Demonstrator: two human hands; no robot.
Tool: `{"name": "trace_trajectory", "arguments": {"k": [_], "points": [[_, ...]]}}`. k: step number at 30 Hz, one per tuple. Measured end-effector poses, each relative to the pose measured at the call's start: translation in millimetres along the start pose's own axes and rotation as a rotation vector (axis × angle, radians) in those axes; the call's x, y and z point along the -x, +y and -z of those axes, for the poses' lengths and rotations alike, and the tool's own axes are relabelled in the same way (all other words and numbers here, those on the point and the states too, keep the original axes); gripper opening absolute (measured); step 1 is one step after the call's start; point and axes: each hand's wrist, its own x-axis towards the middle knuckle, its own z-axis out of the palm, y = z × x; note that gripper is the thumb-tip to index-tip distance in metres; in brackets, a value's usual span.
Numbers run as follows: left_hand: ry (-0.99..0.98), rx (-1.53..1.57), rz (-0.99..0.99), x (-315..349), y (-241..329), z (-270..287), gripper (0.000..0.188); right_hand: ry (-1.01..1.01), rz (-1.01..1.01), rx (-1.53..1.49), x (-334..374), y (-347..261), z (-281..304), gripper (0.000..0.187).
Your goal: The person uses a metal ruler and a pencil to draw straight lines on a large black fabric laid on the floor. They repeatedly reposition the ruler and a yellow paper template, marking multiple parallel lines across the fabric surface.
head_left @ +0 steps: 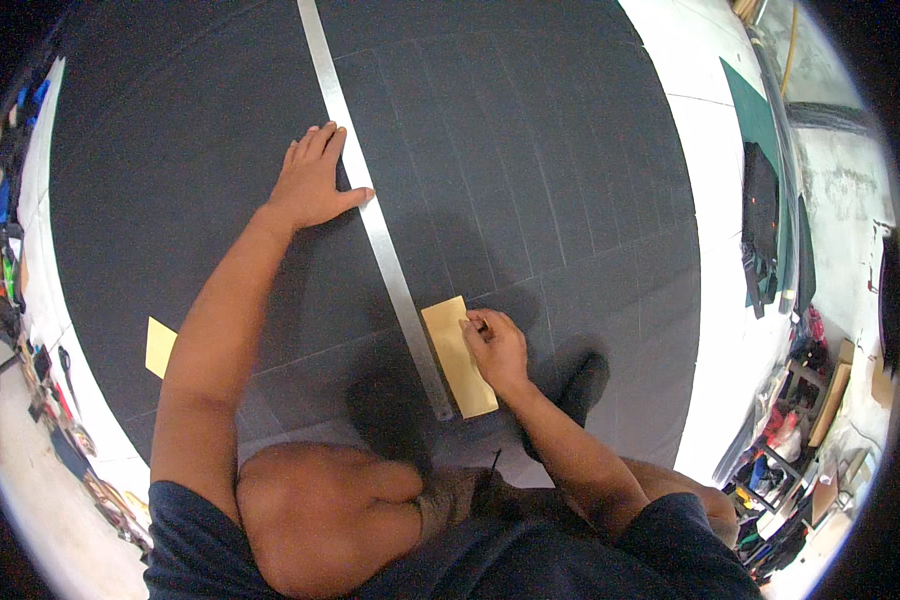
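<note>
A long metal ruler [398,275] lies across dark grey fabric [530,120] marked with thin pale lines. My left hand [315,180] rests flat with fingers spread, thumb and fingertips on the ruler's left edge. Right beside the ruler's near end is a yellow rectangular card [450,350]. Over the card's right edge, my right hand [497,348] is closed in a pinch. Whatever its fingertips hold, if anything, is too small to make out. A second yellow piece [160,346] shows partly behind my left forearm.
I am down on the fabric, with my bent knee [315,500] near its lower part and a dark foot [584,388] to the right. White surface [690,130] borders the cloth. Tools and clutter line the left side; a dark bag [760,220] and boxes sit at right.
</note>
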Motion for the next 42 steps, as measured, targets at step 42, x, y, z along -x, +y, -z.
{"name": "trace_trajectory", "arguments": {"k": [42], "points": [[-0.116,0.001,-0.007,-0.7,1.5,12.1,0.153,-0.007,0.122,0.091,1.3,-4.3,-2.9,0.019]]}}
